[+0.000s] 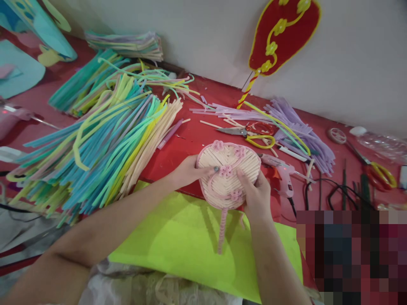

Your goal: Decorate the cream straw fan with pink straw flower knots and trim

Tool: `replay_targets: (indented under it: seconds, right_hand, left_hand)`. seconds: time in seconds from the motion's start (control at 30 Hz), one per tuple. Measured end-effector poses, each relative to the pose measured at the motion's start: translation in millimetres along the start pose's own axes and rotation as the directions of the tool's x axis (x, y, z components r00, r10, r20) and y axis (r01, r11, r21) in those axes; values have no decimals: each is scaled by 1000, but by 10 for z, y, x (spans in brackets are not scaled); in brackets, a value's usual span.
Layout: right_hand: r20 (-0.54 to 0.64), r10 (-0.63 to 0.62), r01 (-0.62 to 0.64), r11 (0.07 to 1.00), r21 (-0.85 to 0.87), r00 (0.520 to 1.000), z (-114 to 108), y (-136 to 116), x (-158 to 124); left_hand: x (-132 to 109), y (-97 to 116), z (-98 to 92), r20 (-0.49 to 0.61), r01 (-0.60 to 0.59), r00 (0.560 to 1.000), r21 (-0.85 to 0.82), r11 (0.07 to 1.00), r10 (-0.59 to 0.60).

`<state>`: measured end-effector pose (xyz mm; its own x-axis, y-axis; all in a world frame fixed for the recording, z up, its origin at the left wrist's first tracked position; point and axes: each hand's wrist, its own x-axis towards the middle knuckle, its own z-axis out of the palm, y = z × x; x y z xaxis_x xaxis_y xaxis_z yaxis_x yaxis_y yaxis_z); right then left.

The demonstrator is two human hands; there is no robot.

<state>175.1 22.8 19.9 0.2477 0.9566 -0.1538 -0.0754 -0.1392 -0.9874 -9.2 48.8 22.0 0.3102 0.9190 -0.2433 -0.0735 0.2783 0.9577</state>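
Observation:
A round hand fan [219,154] made of cream pipe cleaners, with a pink rim, pink flowers and a twisted pink handle, is held up between my two hands. My left hand [190,169] grips its left edge, the thumb lying on the face near the middle flower. On the opposite edge, my right hand [257,192] has its thumb pressed to the front; its other fingers are partly hidden behind the fan. The handle points down over a lime-green sheet [190,237]. Just right of my right hand lies a pink glue gun [284,176] with a cord.
Bundles of coloured pipe cleaners [117,131] spread over the red table [171,165] at left. Scissors [244,132] and purple pipe cleaners [300,131] lie behind the fan. A red fan [284,38] stands against the wall. More scissors [370,163], a plastic bottle [384,144] and another glue gun [14,118] lie farther out.

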Motion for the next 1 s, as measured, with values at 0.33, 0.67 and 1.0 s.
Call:
replay_targets:
  seconds: [0.33, 0.67, 1.0]
  right_hand:
    - [10, -20, 20, 998, -64, 1000, -4, 3, -7]
    - [3, -14, 14, 996, -85, 1000, 5, -8, -22]
    - [-7, -2, 2, 998, -62, 1000, 40, -40, -39]
  left_hand:
    - [-10, 13, -5, -31, 5, 1000, 36, 999, -3]
    - [-13, 45, 3, -17, 2, 1000, 38, 999, -1]
    - [-21, 52, 16, -38, 18, 999, 38, 999, -17]
